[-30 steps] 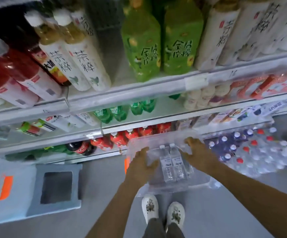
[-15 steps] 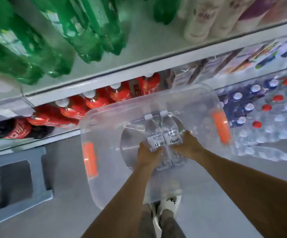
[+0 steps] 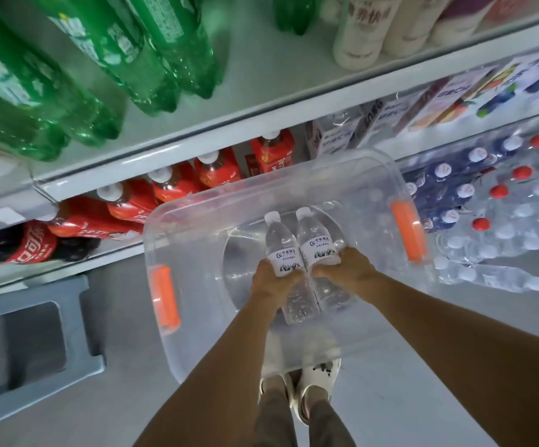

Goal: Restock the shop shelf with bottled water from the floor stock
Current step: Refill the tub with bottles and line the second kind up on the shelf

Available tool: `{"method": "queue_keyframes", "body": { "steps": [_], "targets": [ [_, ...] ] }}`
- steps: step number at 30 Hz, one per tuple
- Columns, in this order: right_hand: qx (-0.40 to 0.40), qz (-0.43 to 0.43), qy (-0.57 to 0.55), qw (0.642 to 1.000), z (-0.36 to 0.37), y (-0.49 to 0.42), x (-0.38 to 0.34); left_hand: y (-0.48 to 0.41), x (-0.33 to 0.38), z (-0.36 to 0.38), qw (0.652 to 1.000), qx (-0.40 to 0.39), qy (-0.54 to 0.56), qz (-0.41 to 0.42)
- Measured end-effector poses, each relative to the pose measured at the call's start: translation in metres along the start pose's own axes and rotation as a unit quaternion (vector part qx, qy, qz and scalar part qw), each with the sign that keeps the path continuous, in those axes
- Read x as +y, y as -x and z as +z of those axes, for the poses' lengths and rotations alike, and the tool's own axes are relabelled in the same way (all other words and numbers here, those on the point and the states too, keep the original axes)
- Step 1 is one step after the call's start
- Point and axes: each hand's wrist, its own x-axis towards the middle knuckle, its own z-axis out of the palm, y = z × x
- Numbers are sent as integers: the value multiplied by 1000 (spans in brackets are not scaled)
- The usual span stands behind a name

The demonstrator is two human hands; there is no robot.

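Fingers [image 3: 289, 279] of the left hand [image 3: 273, 283] are wrapped round the lower body of one small water bottle [image 3: 281, 250]. The right hand [image 3: 348, 272] has its fingers [image 3: 324, 271] gripping a second water bottle [image 3: 318, 241] the same way. The two bottles touch side by side, white caps pointing toward the shelving. Both sit within the outline of a clear storage bin [image 3: 177, 217] with orange handles; whether their bases rest on its floor cannot be told.

Well left of the bin, a grey plastic step stool [image 3: 36, 346] stands on the floor. Above and left of the bin, large green soda bottles [image 3: 68, 79] crowd an upper shelf [image 3: 197, 137]. One level down, left of the bin, a cola bottle [image 3: 32, 245] sits beside a row of red-labelled tea bottles [image 3: 171, 188] that runs behind the bin's far rim. Beyond the bin's far right corner stand drink cartons [image 3: 439, 101], with cream-coloured bottles [image 3: 368, 27] on the shelf above them. Right of the bin — just beside its right handle — lie shrink-wrapped packs of bottled water [image 3: 503, 208], some with white caps and some with red. On the bin's near side, a pair of white shoes [image 3: 313, 382] stands on the grey floor.
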Motion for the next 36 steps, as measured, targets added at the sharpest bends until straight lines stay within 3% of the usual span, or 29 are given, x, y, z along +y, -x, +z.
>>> {"method": "queue_keyframes", "body": {
  "steps": [4,14,27,36],
  "targets": [
    [-40,-8,-89,995,-22,52,-16,62,26,-35,998,-46,39,5],
    [-102,-157,-162,969,-98,232,-91,229,82,-131,982,-75,133,115],
    [-20,-375,-191,907,-178,430,-194,417,191,-232,924,-14,176,338],
    [13,-490,-183,852,-222,522,-237,521,234,-269,860,36,191,471]
  ]
}}
